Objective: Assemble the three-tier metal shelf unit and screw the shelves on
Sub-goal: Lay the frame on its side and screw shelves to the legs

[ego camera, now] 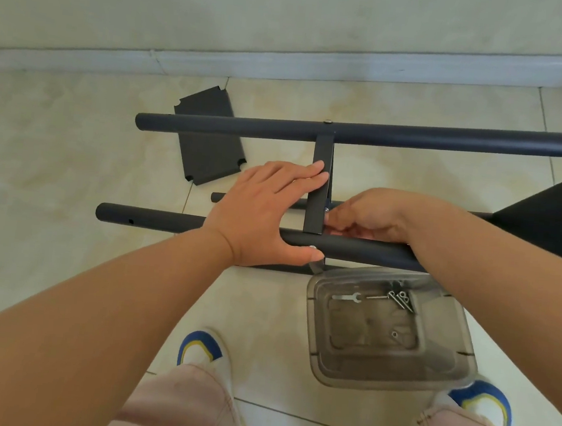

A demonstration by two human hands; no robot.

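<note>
Fingers (305,175) of the left hand (266,211) lie straight and close together, flat against the upright edge of a dark shelf panel (318,195), while the thumb (297,256) reaches under the near tube (355,249) beside a silver bolt head. Right hand (371,218), at 3 o'clock from the panel, has its fingers curled in toward the corner where panel meets near tube; they seem to pinch something small there, but what it is cannot be told. The panel stands on edge between the near tube and the far tube (417,138), which lies parallel at 12 o'clock and carries a bolt head (328,121) where the panel joins it. A thinner lower tube (226,198) shows behind the hands. At 10 o'clock a loose shelf plate (206,157) lies flat on the tiled floor (72,158), partly under the far tube. At 5 o'clock a clear plastic tub (442,376) rests on the floor, holding a small flat wrench (347,296) and several screws (400,298). Two blue-and-white shoes (203,348) and pale trouser knees fill 6 o'clock.
</note>
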